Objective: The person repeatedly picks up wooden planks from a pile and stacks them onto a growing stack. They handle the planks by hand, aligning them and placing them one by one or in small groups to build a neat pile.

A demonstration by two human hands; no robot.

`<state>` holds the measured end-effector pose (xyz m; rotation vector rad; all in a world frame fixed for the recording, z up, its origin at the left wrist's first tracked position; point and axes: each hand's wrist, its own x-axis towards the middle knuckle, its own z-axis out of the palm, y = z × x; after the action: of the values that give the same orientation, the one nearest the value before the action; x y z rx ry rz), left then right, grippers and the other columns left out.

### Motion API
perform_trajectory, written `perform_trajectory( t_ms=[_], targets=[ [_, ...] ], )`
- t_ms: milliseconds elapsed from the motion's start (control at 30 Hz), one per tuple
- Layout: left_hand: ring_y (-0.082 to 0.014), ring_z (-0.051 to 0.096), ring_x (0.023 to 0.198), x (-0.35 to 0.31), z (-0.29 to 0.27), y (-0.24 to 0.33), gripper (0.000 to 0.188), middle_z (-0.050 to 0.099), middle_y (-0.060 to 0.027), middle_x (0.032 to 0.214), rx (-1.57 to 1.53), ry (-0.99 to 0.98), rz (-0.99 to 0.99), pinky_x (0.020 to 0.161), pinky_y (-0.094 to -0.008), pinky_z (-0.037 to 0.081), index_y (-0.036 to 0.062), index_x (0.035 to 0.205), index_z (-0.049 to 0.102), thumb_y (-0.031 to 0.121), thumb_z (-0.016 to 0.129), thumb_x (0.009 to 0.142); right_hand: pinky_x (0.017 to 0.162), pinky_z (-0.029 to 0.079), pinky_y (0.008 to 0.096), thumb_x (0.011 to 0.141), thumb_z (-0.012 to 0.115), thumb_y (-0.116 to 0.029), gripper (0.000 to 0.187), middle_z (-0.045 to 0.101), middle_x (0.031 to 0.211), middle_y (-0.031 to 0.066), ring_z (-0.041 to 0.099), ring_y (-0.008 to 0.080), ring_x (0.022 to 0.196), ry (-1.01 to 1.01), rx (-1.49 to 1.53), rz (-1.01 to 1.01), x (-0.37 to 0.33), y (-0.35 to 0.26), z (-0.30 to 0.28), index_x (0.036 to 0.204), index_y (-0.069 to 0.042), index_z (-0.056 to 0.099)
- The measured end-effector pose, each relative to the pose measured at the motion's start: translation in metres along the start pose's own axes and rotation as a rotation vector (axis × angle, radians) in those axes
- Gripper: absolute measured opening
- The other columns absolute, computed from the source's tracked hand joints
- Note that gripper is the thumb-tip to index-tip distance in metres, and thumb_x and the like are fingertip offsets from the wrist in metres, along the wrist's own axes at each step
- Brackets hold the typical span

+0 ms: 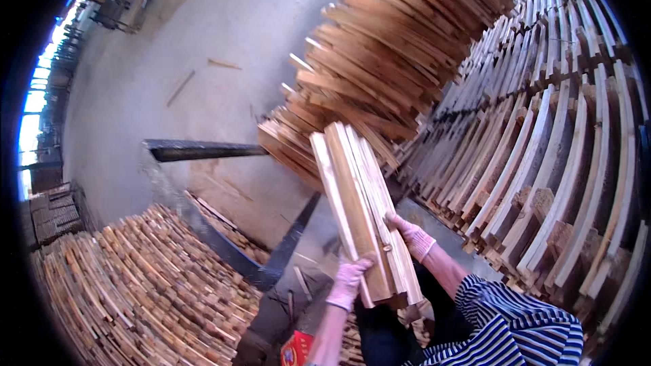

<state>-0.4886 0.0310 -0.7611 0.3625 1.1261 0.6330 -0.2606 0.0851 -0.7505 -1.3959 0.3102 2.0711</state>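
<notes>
A bundle of pale wooden planks [363,210] is held lengthwise in front of my body, its far end close to a big stack of boards. My left hand [351,278], in a pinkish-white glove, grips the bundle's left side near its lower end. On the right side my right hand [411,236], gloved alike, is closed against the planks' edge. The fingers of both hands are partly hidden by the wood. Several planks lie side by side in the bundle, one with a dark knot.
A tall stack of brown boards [380,47] rises ahead. Spaced layers of planks [542,142] line the right. Stacked wood pieces [149,278] fill the lower left. Dark metal bars [207,150] cross near the concrete floor [156,88]. A red packet [297,349] lies by my left forearm.
</notes>
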Motion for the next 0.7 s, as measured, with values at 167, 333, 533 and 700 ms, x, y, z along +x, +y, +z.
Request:
perform_trajectory(
  t_ms=[167,333,533,700],
  targets=[
    [-0.0205,0.067,0.086,-0.034,0.029,0.028,0.052,0.066,-0.0168,0.104,-0.072,0.057,0.112,0.078,-0.0282,0.058,0.0019,0.149,0.027,0.010,0.047,0.101,0.087,0.055,0.0340,0.084,0.077,-0.038,0.053,0.069,0.108,0.0099,0.066,0.0175,0.093,-0.072,-0.057,-0.013,-0.037,-0.008,0.032,0.121,-0.002,0.064],
    [-0.0205,0.067,0.095,-0.148,0.070,0.080,0.057,0.060,-0.0201,0.124,-0.050,-0.027,0.263,0.080,-0.0307,0.058,0.0054,0.148,0.036,0.028,0.052,0.098,0.088,0.052,0.0281,0.081,0.080,-0.025,0.063,0.067,0.106,0.0051,0.062,0.0122,0.093,-0.359,-0.292,-0.244,-0.162,-0.019,0.072,0.133,-0.002,0.055],
    [-0.0285,0.065,0.107,-0.164,0.049,0.188,0.055,0.059,-0.0174,0.128,0.163,0.121,0.167,0.090,-0.0407,0.056,-0.0013,0.138,0.045,0.027,0.059,0.094,0.108,0.039,0.0339,0.067,0.093,-0.032,0.105,0.054,0.134,0.0086,0.047,0.0179,0.125,-0.422,-0.547,-0.528,-0.226,0.003,0.127,0.149,-0.004,0.033],
    [-0.0254,0.058,0.121,-0.247,0.132,0.264,0.057,0.059,-0.0178,0.131,0.033,-0.013,0.031,0.103,-0.0428,0.049,-0.0019,0.145,0.040,0.034,0.052,0.102,0.105,0.041,0.0322,0.074,0.089,-0.024,0.097,0.052,0.135,0.0076,0.046,0.0149,0.123,-0.443,-0.548,-0.727,-0.316,-0.008,0.146,0.149,-0.005,0.031]
  ],
)
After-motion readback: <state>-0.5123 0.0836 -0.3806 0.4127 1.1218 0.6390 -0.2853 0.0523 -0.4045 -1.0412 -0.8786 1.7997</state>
